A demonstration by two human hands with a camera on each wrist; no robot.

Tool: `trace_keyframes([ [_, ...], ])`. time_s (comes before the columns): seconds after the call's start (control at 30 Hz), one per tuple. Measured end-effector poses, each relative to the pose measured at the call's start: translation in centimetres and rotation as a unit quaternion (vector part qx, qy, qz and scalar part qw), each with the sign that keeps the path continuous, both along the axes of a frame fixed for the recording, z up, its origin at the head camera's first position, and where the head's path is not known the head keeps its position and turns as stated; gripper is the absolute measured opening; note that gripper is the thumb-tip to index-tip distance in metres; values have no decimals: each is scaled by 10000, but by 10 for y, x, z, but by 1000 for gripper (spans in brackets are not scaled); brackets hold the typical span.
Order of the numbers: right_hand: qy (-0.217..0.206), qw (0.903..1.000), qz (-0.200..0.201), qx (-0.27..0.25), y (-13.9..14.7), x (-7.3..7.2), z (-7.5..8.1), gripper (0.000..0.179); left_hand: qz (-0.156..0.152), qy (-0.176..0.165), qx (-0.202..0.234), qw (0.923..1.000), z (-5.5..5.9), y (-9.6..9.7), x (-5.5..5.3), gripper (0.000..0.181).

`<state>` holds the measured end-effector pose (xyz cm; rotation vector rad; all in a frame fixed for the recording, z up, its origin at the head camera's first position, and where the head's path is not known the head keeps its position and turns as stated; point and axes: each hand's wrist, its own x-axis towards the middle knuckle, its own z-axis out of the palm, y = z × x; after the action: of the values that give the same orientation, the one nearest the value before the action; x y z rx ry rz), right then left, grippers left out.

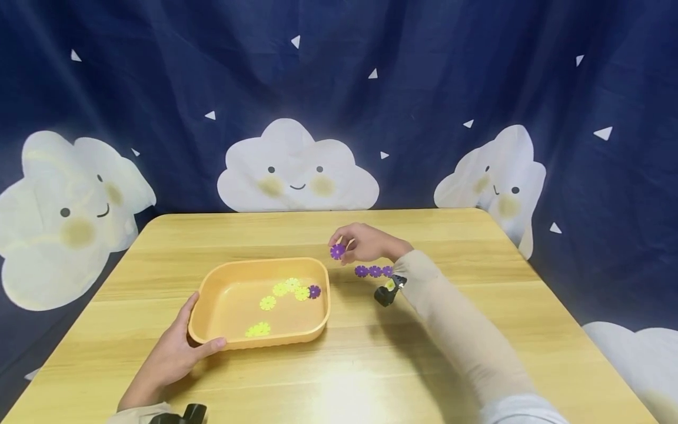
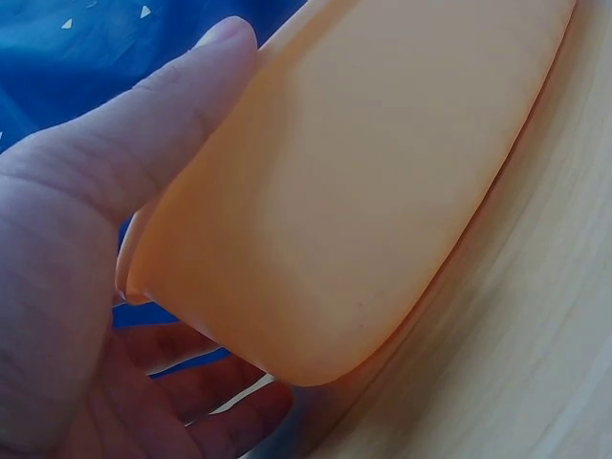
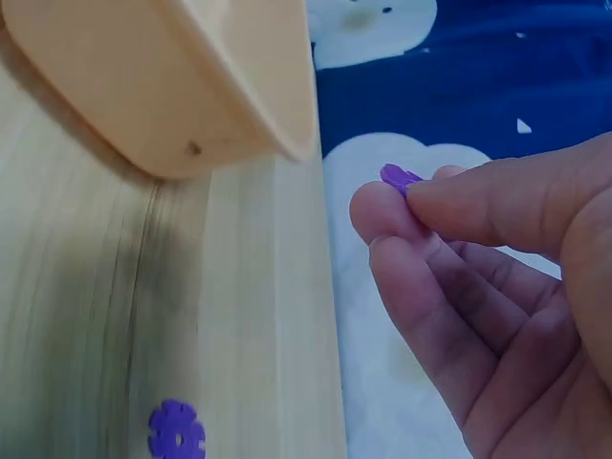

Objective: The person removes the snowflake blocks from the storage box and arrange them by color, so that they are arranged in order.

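Note:
In the head view my left hand (image 1: 177,347) holds the near left corner of an orange plastic basin (image 1: 222,277). The left wrist view shows the thumb along the rim and the fingers around the outside wall of the basin (image 2: 316,210). Between thumb and fingertips, my right hand (image 1: 368,242) pinches a purple snowflake disc (image 1: 337,252), raised over the table beyond the basin's right side. Edge-on, that purple disc (image 3: 399,177) shows in the right wrist view. A row of purple discs (image 1: 375,271) lies below the right hand, partly covered by the wrist.
Several yellow discs (image 1: 268,303) lie in the basin, with one purple disc (image 1: 315,292) by its right wall. The wooden table (image 1: 371,365) ends at a dark blue curtain (image 1: 424,47) with clouds. A black wrist camera (image 1: 385,295) hangs under the right sleeve.

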<state>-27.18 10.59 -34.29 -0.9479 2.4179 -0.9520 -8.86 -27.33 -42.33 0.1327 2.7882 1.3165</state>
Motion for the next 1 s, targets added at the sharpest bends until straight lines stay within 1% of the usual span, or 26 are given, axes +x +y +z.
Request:
trace_keyframes([
  [0.23, 37, 9996, -155, -236, 20, 0, -7, 38, 13, -47, 69, 10000, -1, -2, 2, 115],
  [0.4, 182, 9991, -308, -247, 34, 1, -15, 37, -7, -35, 149, 9999, 0, -2, 0, 115],
  [0.6, 334, 9975, -484, -381, 53, 3, -22, 39, -38, -10, 134, 9999, 1, -1, 0, 115],
  [0.7, 293, 9972, -542, -429, 61, 4, -28, 38, -35, -9, 102, 9999, 2, -1, 0, 115],
  [0.83, 223, 9962, -726, -436, 72, 6, -34, 36, -32, 33, 85, 10000, 2, -1, 0, 114],
  [1.0, 300, 9947, -851, -495, 85, 8, -39, 35, -35, 38, 95, 9999, 2, -2, 0, 114],
])
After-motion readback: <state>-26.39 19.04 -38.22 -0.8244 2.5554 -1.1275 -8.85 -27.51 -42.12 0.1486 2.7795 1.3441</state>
